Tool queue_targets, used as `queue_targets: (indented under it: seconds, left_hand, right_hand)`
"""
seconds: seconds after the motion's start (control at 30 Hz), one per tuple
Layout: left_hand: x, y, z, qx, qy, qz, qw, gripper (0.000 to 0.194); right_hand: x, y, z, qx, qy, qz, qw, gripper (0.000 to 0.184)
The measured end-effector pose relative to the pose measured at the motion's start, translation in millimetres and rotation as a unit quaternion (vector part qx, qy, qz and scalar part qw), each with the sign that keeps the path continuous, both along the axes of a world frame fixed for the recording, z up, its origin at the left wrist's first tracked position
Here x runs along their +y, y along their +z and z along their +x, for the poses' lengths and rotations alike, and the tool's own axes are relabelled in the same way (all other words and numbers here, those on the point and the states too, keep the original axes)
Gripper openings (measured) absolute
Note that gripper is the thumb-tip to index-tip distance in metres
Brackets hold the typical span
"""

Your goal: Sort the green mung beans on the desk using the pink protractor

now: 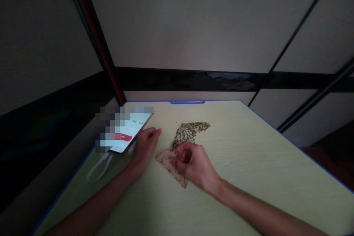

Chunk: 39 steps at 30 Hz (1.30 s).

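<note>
My right hand rests on the pale green table, fingers curled in a pinch on a clear plastic protractor that lies flat under it. Just beyond its fingertips lies a heap of small green-brown seeds. My left hand lies flat on the table with fingers stretched toward the heap, right beside a lit phone that shows a timer and a red button. It holds nothing.
A white cable loops from the phone toward the table's left edge. The table has a blue rim and stands against a light wall with dark bands. Part of the phone screen is pixelated.
</note>
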State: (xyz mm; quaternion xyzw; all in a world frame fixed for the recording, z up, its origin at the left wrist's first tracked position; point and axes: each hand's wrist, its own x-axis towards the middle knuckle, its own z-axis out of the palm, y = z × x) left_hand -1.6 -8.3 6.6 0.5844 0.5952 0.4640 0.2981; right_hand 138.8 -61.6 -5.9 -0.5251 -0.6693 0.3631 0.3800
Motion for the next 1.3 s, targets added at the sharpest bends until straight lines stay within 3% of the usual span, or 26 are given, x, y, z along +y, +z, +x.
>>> queue_targets:
  seconds: [0.33,0.53,0.63,0.73,1.0,1.3]
  left_hand:
    - [2,-1.6,-1,0.02,-0.007,0.0,1.0,0.032]
    - [1,1.1,0,0.032,-0.004,0.001,0.999,0.032]
    - [1,1.8,0,0.032,0.0,-0.005,0.999,0.032]
    - [2,1.7,-1,0.032,0.003,-0.015,0.999,0.032]
    - [1,3.5,0,0.039,0.011,-0.029,0.999,0.032]
    - [0,3.3,-1,0.042,0.008,-0.024,0.999,0.033]
  right_hand:
    - [8,4.5,43,0.049,-0.053,-0.03,0.997,0.012]
    - [55,19.5,90,0.175,-0.041,0.079,0.981,0.028]
    - [76,13.4,113,0.198,-0.083,0.089,0.973,0.033]
    - [80,3.9,126,0.184,-0.081,0.069,0.977,0.034]
    - [72,-2.9,127,0.095,0.019,0.064,0.993,0.024]
    - [66,-0.1,104,0.025,0.061,0.102,0.993,0.021]
